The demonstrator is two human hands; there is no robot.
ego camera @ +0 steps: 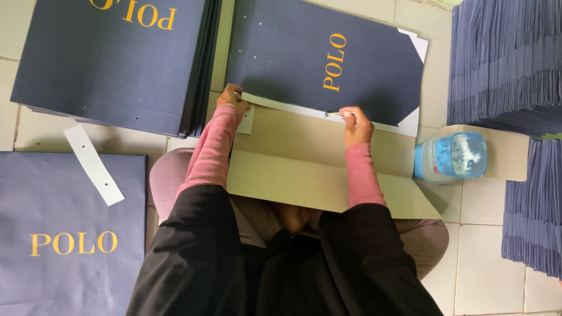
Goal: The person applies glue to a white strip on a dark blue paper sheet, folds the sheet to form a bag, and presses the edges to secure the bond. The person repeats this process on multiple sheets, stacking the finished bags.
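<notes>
A tiled floor (486, 281) is shown, on which tall stacks of navy flattened paper bags are ranged: one stack (117, 64) at upper left, another (503, 64) at upper right, a third (535, 210) at the right edge, and a single navy sheet with gold lettering (64, 234) at lower left. A tan cardboard sheet (316, 169) is laid across the lap as a work surface. On its far edge the navy bag blank (328, 64) in hand is placed, its white lower margin turned toward the person. The left hand (233, 99) is pressed on the blank's near left corner, fingers closed down on the edge. The right hand (356, 124) is closed on a small thin tool (335, 113), whose kind cannot be told, at the margin. The step judged in hand is work along that margin; steady pinning of the corner is called for next. A blue-lidded plastic jar (451, 157) lies beside the cardboard, and a white card strip (93, 165) lies on the floor.
</notes>
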